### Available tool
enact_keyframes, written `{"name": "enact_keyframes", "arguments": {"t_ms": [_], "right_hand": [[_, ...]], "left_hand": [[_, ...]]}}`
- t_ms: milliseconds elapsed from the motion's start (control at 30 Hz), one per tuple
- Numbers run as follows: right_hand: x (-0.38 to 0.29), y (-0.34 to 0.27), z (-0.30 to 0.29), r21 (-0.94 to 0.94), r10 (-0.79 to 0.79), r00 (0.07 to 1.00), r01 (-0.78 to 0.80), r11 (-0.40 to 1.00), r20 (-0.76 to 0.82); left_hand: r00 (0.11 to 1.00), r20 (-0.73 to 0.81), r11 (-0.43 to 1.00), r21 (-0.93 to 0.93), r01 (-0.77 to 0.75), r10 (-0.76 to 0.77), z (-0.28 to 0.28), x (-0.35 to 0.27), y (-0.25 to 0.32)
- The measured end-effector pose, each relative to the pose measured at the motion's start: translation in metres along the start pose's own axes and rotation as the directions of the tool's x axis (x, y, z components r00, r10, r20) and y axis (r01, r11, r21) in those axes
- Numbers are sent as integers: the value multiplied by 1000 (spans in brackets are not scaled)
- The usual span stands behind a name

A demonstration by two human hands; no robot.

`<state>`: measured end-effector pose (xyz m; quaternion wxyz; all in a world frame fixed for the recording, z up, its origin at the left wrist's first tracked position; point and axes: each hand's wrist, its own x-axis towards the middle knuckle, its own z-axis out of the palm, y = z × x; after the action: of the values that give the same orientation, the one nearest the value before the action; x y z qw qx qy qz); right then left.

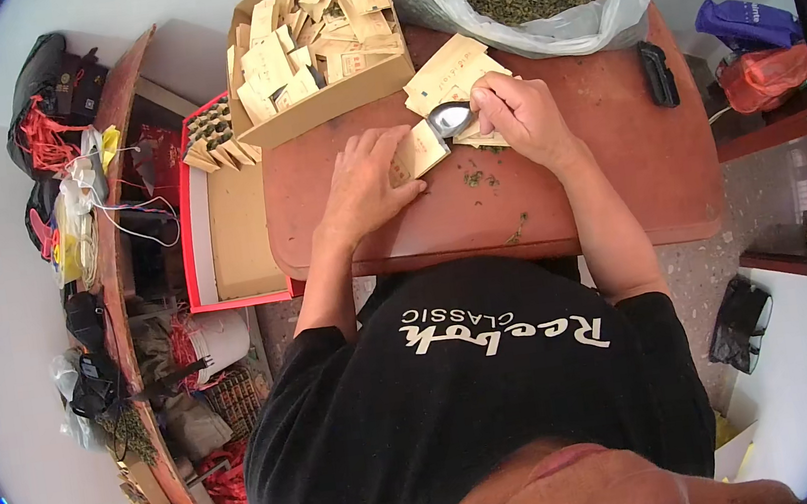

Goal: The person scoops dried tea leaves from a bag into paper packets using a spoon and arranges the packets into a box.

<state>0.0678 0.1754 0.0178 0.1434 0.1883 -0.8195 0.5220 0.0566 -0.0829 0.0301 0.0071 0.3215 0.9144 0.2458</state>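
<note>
My left hand (pixel 367 184) grips a small tan paper packet (pixel 420 152) against the tabletop, its mouth turned toward the right. In my right hand (pixel 519 117) is a metal spoon (pixel 451 119), its bowl at the packet's mouth. Whether the bowl holds anything cannot be made out. Under and behind the spoon lies a loose stack of similar printed packets (pixel 449 69). Crumbs of dried green leaf (pixel 478 178) are scattered on the table just below my right hand.
A cardboard box (pixel 326 110) heaped with packets stands at the back left. Beside it, a red-edged box (pixel 238 231) holds upright packets in rows. A plastic bag (pixel 567 43) of dried leaves sits at the back. A black object (pixel 658 74) lies on the red-brown table (pixel 635 170).
</note>
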Motion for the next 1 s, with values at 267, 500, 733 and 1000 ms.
{"name": "enact_keyframes", "arguments": {"t_ms": [267,500,733,1000], "right_hand": [[-1,0,-7,90,53,962,-30,995,-266],[-7,-12,-11,161,5,950,47,986,-311],[-6,-15,-11,67,-162,966,179,982,-200],[-8,-15,-17,265,-8,988,49,963,-152]], "left_hand": [[994,-107,993,-115,-25,12,3,2,-6],[950,-313,979,-195,-64,0,8,13,3],[938,-348,979,-191,-76,5,14,20,9],[926,-375,958,-244,-151,50,26,37,19]]}}
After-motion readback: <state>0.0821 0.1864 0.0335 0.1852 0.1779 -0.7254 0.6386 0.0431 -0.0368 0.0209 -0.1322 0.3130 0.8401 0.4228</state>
